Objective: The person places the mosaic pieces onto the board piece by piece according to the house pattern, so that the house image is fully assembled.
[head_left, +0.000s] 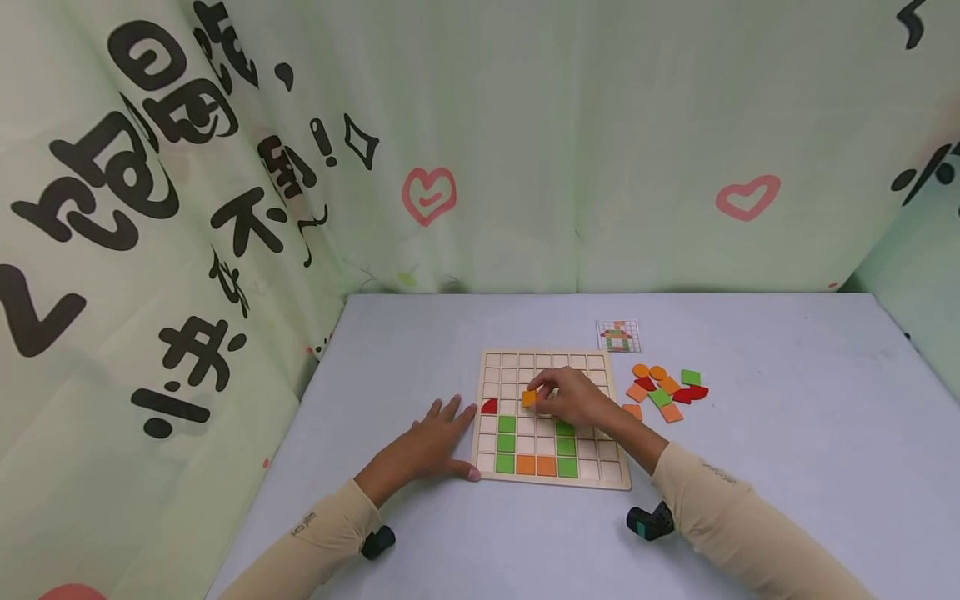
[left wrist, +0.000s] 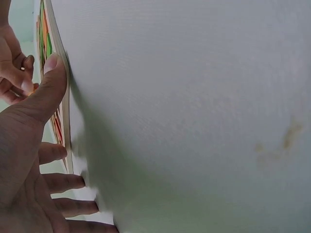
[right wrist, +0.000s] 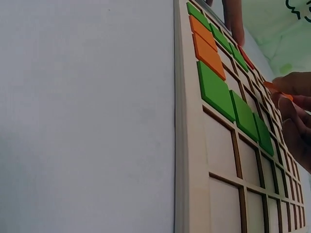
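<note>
Just below the centre of the head view, I saw the right hand [head_left: 572, 397] pinching a small orange tile [head_left: 529, 399] between thumb and fingertips, over a pale wooden board [head_left: 588, 470] divided into square cells. The left hand [head_left: 431, 439] lay at the board's left side, its fingers spread wide and holding nothing, its thumb against the lower left corner.

To set the tile neatly, I judged it best to match its sides to the raised strips around one cell, lower one edge first, then press it flat with a fingertip. Light, steady pressure from the left hand should keep the board from sliding, and the knuckles needed care near the right column of green tiles [head_left: 566, 447].

The tile looked flat, thin and square, a yellower orange than the two bottom-row tiles [head_left: 526, 465]. In the right wrist view it appeared slanted and nearly edge-on at the right of the frame; I could not tell whether it touched the board.

A red piece [head_left: 489, 406] with one curved side sat in the board's leftmost column. Right of centre in the head view, a patterned card [head_left: 618, 336] lay above loose coloured pieces [head_left: 660, 397].
</note>
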The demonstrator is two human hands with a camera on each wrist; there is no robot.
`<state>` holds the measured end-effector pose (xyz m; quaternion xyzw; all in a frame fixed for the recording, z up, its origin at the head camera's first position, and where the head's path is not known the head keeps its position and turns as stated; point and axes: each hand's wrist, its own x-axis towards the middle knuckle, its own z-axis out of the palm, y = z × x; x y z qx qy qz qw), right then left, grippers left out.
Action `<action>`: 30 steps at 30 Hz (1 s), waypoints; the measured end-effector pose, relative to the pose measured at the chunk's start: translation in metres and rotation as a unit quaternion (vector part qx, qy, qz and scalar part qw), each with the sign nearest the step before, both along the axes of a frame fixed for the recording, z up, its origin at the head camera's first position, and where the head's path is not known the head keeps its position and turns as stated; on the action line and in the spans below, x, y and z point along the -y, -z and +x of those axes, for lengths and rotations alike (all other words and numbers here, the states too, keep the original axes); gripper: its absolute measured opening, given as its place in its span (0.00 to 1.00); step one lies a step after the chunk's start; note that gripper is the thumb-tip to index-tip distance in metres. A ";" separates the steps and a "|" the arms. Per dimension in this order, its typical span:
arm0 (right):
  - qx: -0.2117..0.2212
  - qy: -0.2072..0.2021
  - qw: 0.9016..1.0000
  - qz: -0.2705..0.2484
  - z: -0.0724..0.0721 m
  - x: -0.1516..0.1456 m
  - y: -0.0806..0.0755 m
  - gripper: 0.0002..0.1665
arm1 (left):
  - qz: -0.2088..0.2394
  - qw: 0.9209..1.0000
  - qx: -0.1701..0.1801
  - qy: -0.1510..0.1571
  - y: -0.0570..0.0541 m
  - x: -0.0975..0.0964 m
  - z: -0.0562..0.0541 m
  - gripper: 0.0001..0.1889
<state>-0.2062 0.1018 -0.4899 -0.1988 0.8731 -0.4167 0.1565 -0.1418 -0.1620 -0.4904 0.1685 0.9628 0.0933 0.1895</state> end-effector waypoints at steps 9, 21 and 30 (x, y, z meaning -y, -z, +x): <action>-0.022 -0.003 0.999 0.024 0.003 0.023 0.008 0.15 | -0.003 1.000 -0.001 0.008 -0.002 0.001 0.000 0.55; -0.032 0.005 0.997 0.066 0.003 0.035 0.006 0.14 | -0.003 1.000 0.007 0.008 0.002 0.003 -0.002 0.55; -0.037 -0.001 0.996 0.083 0.001 0.038 0.004 0.13 | -0.001 1.000 0.008 0.010 0.001 0.003 -0.001 0.56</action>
